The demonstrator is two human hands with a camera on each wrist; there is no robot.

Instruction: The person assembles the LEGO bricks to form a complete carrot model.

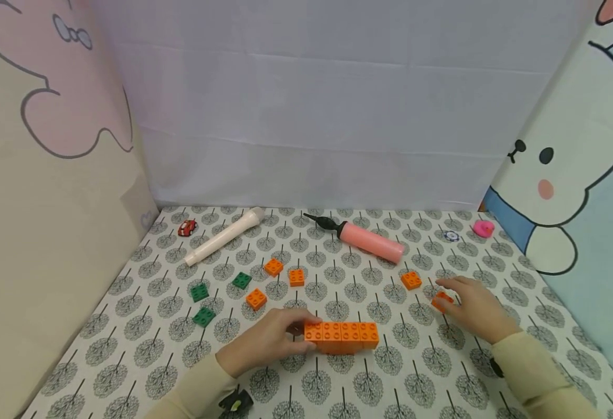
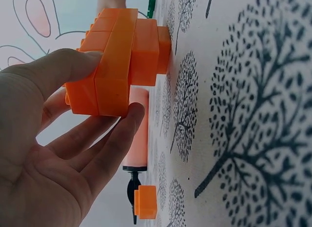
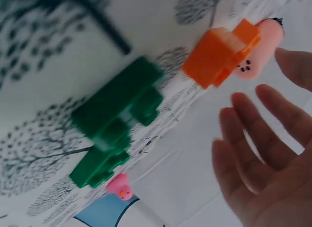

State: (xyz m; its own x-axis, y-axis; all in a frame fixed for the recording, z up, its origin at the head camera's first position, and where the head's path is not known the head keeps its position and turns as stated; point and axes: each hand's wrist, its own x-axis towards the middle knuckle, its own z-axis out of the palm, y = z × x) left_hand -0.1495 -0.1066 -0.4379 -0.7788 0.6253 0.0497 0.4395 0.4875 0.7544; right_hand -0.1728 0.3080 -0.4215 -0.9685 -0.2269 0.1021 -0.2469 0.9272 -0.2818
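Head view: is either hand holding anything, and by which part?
The left hand holds the joined orange blocks by their left end. The right hand holds nothing, near a loose orange block.

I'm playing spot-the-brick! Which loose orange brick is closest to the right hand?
The loose orange brick partly hidden behind the right hand in the head view; the other loose orange ones all lie farther left.

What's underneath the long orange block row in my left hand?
Under the long orange row, gripped by the left hand, the left wrist view shows a shorter orange layer, then an even shorter lowest layer. Their joining faces and the tree-print cloth beneath are covered.
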